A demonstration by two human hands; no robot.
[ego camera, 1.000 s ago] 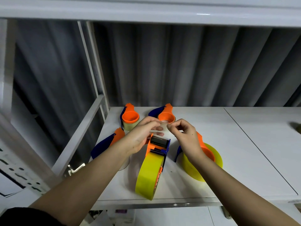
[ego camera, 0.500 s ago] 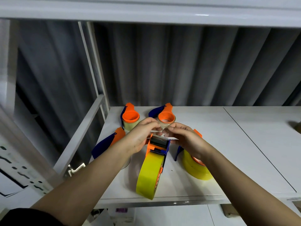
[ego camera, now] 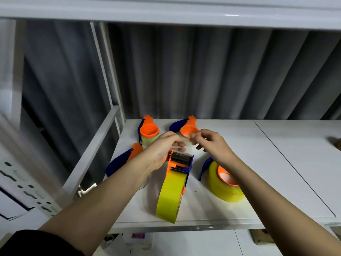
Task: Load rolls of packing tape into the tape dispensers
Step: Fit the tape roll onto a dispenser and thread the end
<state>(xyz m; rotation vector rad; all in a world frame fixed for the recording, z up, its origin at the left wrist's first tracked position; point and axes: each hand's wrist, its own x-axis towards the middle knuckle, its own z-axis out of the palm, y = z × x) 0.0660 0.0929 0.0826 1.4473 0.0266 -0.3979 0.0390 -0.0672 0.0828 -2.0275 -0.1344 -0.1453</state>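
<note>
Clear tape end [ego camera: 185, 145] pinched between both hands' fingers [ego camera: 177, 140], above dispenser [ego camera: 180, 161]

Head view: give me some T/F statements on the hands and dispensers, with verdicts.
1. Both hands pinch a clear tape end above the upright dispenser. True: left hand and right hand hold the tape end at its cutter.
2. The upright dispenser carries a yellow roll. True.
3. The dispenser under the right forearm is empty. False: that dispenser lies flat with a yellow roll on it.
4. Only two dispensers are on the shelf. False: five show, including two at the back and one under the left forearm.
</note>
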